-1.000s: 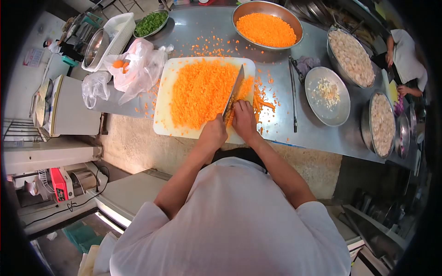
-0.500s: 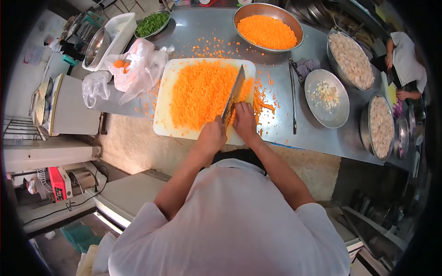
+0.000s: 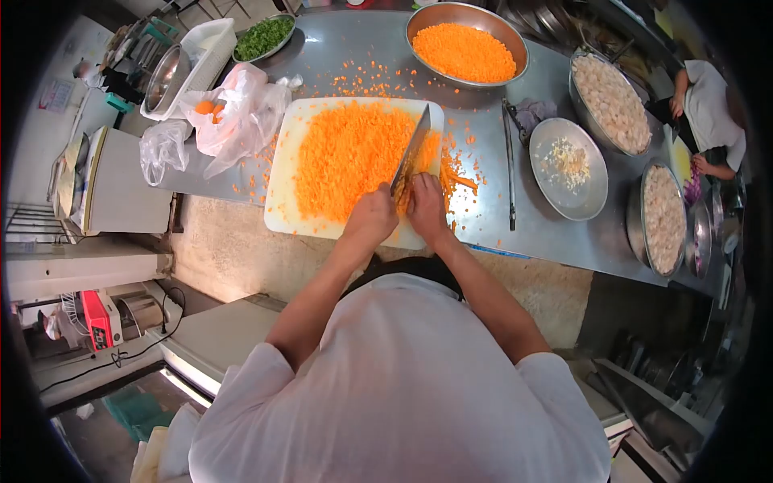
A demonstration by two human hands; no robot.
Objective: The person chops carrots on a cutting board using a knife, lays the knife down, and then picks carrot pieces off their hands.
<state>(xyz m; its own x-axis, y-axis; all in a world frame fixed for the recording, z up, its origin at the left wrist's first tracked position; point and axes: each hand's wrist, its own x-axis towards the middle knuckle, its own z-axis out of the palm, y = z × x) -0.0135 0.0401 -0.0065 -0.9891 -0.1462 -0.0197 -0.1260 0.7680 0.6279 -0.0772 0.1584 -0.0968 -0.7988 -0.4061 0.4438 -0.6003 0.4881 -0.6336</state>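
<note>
A white cutting board [image 3: 280, 211] near the table edge carries a wide heap of finely chopped carrot [image 3: 350, 157]. My left hand [image 3: 373, 213] is wrapped round the handle of a large kitchen knife [image 3: 414, 146], whose blade points away from me across the board's right side. Close to the right of the blade, my right hand [image 3: 427, 203] has its fingers curled and pressed down on carrot at the board's edge. The piece beneath those fingers is mostly hidden. Carrot strips [image 3: 460, 181] lie just off the board on the right.
Behind the board stands a metal bowl of chopped carrot [image 3: 465, 55]. Plastic bags [image 3: 241, 113] and a bowl of chopped greens [image 3: 264, 38] are at left. To the right are a metal rod [image 3: 510, 165], a shallow bowl [image 3: 555, 201], pale-filled bowls [image 3: 664, 221] and another person [image 3: 704, 105].
The knife and both hands keep nearly the same place, with only a slight shift of the blade. The whole view has moved a little.
</note>
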